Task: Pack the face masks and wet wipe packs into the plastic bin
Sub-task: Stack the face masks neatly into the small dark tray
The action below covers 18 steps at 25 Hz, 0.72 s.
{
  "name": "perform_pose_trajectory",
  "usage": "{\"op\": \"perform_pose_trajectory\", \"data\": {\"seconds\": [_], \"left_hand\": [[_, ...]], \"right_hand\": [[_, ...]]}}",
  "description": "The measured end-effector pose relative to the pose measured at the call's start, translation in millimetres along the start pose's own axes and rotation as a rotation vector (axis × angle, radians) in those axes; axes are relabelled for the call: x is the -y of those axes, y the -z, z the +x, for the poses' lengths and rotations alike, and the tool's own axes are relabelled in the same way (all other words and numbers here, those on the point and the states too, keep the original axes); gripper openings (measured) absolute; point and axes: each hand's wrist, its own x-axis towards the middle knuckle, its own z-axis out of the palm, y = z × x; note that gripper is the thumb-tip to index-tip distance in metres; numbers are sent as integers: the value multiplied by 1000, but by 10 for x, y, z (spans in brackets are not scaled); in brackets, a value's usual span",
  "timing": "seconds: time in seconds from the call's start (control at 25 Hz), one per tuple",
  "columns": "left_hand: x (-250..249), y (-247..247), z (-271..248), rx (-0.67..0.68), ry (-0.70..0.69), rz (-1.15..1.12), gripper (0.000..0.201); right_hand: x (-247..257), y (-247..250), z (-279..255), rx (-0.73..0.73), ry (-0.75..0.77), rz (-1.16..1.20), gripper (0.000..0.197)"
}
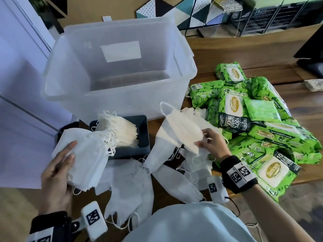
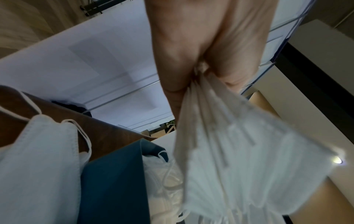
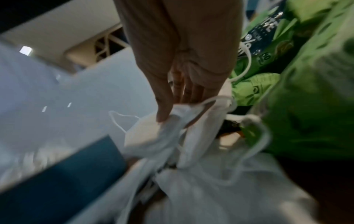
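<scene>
Masks are being gathered before binning: the left hand (image 1: 58, 172) clamps a stack of face masks (image 1: 85, 154), while right hand (image 1: 210, 143) fingers pinch one mask (image 1: 181, 130) to add. Plastic bin (image 1: 185, 55) and wet wipe packs (image 1: 258, 123) wait beyond.

The green wet wipe packs (image 1: 234, 109) carried the brand "Sanicare" in gold ovals, with "80" at a corner. One pack's dark panel read "100% BAMBOO FIBER" and "FAVORITE". Black-and-white square code tags (image 1: 240, 173) marked the wristbands; their patterns could not be read.
</scene>
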Motion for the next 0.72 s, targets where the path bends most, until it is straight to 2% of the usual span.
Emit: {"op": "perform_pose_trajectory", "data": {"seconds": [0.12,0.28,0.32,0.36,0.4,0.44,0.48,0.52,0.6,0.64,0.68,0.72], "left_hand": [[-35,-7,1,1,-15,-9,33],[-21,32,28,-19,-34,4,34],[-25,46,33,-20,-45,5,33],[-33,77,36,-27,-58,2,33],[-45,101,48,-36,-71,-8,32],[-67,142,44,-52,-80,-24,31],[-100,178,32,-65,-85,-47,30],[-122,221,25,-78,-90,-68,29],[-138,299,-8,-85,-117,-76,28],[-152,320,-36,-79,-132,-66,29],[-161,342,-63,-76,-138,-56,30],[-164,367,-86,-81,-131,-54,32]], "right_hand": [[-59,-68,-38,50,43,-65,32],[283,117,167,-33,169,254,28],[349,137,232,-72,190,255,29],[376,123,275,-120,215,136,32],[372,77,279,-196,271,-140,36],[355,-17,232,-246,398,-437,39],[316,-168,135,-261,591,-645,41],[276,-363,-1,-183,796,-745,41],[232,-826,-321,167,1174,-825,44],[223,-1082,-474,400,1262,-902,52],[264,-1298,-597,613,1272,-1065,65],[318,-1497,-684,762,1264,-1247,79]]}}
